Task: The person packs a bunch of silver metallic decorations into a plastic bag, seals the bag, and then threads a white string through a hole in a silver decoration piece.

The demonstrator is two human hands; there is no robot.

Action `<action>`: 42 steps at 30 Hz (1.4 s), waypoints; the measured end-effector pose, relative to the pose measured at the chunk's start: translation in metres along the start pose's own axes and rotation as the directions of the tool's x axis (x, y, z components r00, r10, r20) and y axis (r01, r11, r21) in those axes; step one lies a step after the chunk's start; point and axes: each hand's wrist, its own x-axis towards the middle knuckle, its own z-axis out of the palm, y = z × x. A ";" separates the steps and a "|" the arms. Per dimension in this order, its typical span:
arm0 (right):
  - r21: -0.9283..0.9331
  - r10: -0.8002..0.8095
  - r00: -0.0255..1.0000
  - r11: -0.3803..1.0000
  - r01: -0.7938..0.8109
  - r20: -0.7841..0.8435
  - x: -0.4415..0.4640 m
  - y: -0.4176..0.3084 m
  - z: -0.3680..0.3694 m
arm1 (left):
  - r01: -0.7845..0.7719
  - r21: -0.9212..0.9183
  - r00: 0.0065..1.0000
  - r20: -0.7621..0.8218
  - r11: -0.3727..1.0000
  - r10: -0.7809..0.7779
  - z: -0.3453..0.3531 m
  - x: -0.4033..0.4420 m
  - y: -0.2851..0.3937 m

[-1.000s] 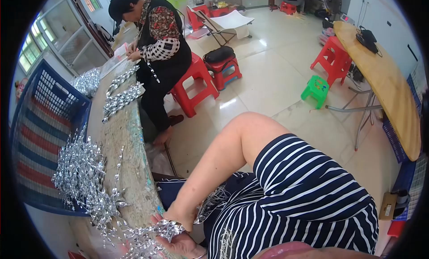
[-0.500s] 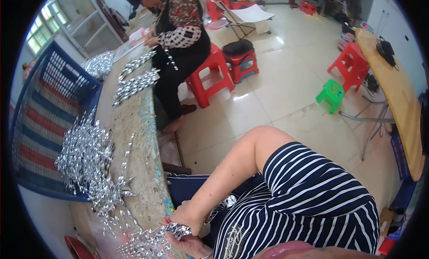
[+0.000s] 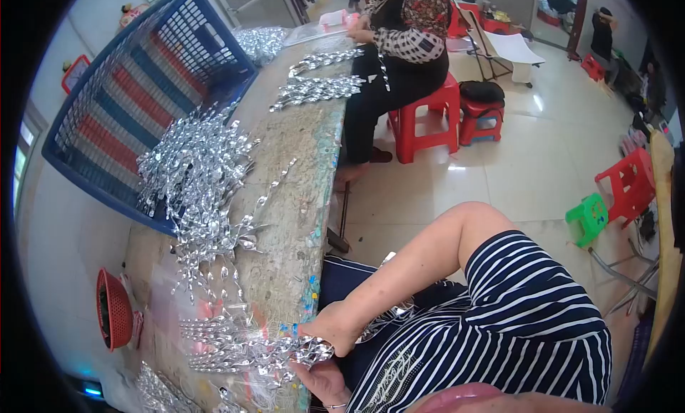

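Now: L hand (image 3: 322, 379) clasping silver strands (image 3: 250, 343) on table (image 3: 289, 231)

R hand (image 3: 334, 329) touches same strands; fingers part hidden, can't tell if closed. Heap (image 3: 203, 163) lies btwn grip & blue crate (image 3: 68, 138); red basket (image 3: 114, 309) beyond grip. Co-worker (image 3: 407, 46) farther up table, head cut off. Script on shirt (image 3: 396, 374) near grip: illegible.

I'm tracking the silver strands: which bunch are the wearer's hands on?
The spread bunch whose gathered end lies between the right hand and left hand; other tabletop bunches touch neither.
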 end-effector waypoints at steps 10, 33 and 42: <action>-0.074 0.052 0.998 0.996 -0.048 0.044 0.004 0.014 0.013 | -0.180 -0.016 0.977 -0.119 0.983 0.177 0.004 -0.004 0.002; -0.126 0.025 0.995 0.992 -0.013 0.093 -0.005 0.021 0.030 | -0.251 -0.026 0.964 -0.101 0.968 0.247 -0.034 -0.030 0.028; -0.140 0.012 0.992 0.990 0.006 0.127 -0.010 0.017 0.031 | -0.293 0.258 0.945 -0.065 0.921 0.319 -0.030 -0.028 0.020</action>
